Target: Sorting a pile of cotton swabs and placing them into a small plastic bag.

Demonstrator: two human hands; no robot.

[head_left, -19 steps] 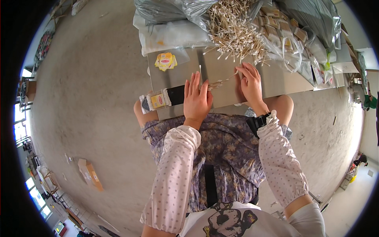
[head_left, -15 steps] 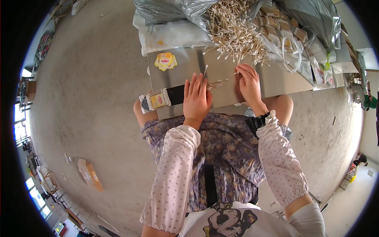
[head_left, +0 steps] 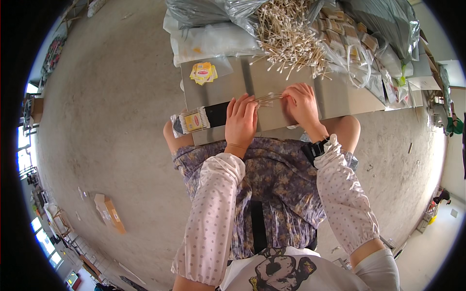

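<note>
My left hand (head_left: 241, 119) rests over the right end of a black strip (head_left: 217, 114), its fingers bent together around cotton swabs (head_left: 266, 100) that stick out to the right. Facing it, my right hand (head_left: 302, 105) pinches the far ends of thin swabs between thumb and fingertips; its palm side is hidden. On the strip's left end lies a flat row of cotton swabs under a yellow label (head_left: 195, 121), with clear plastic at its left edge. The board (head_left: 272, 123) under both hands lies across my knees.
A big heap of loose cotton swabs (head_left: 291, 39) lies beyond my hands. Bundled swabs in plastic bags (head_left: 347, 41) are at the back right, grey plastic bags (head_left: 204, 13) at the back left. Yellow labels (head_left: 203, 73) are stacked on the board. A cardboard box (head_left: 109, 213) lies on the floor.
My right hand has come down and a little left from near the heap and now pinches swabs. My left fingers have curled in; the single swab standing up by them no longer shows there.
</note>
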